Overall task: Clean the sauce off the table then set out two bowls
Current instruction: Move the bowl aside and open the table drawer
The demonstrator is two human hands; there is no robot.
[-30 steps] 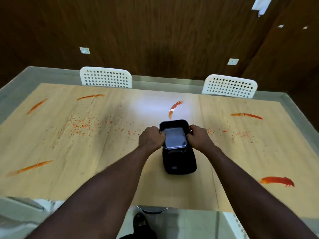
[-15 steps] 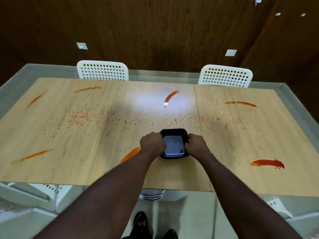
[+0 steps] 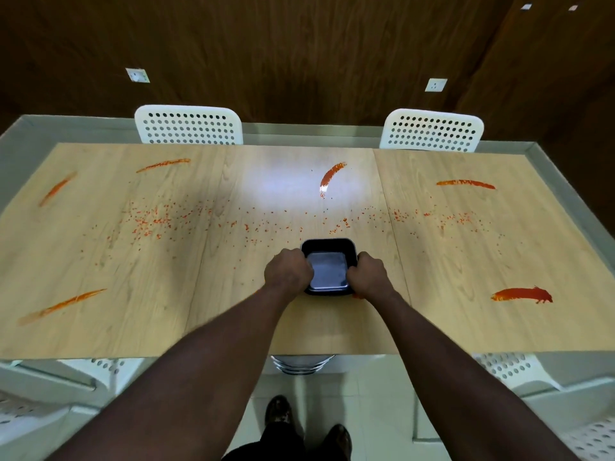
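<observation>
A black square bowl (image 3: 328,251) sits on the wooden table (image 3: 166,321) near the middle of its front half. My left hand (image 3: 288,272) grips its left rim and my right hand (image 3: 366,276) grips its right rim. Red sauce streaks lie around the table: one at the back centre (image 3: 329,178), one at the back right (image 3: 466,184), one at the front right (image 3: 520,294), one at the front left (image 3: 63,306), and two at the back left (image 3: 163,164). A band of red specks (image 3: 159,221) runs across the table's middle. A bit of sauce shows under my right wrist (image 3: 357,296).
Two white perforated chairs (image 3: 188,124) (image 3: 432,129) stand behind the table against a dark wood wall. More white chairs (image 3: 509,367) are tucked under the near edge. Metal bowls or a stool top (image 3: 303,364) show below the front edge. My shoes (image 3: 279,410) are on the floor.
My hands have drawn the black bowl back toward the front edge and set it lower; it looked taller and tilted a second ago. The view has pulled back, showing more of the table.
</observation>
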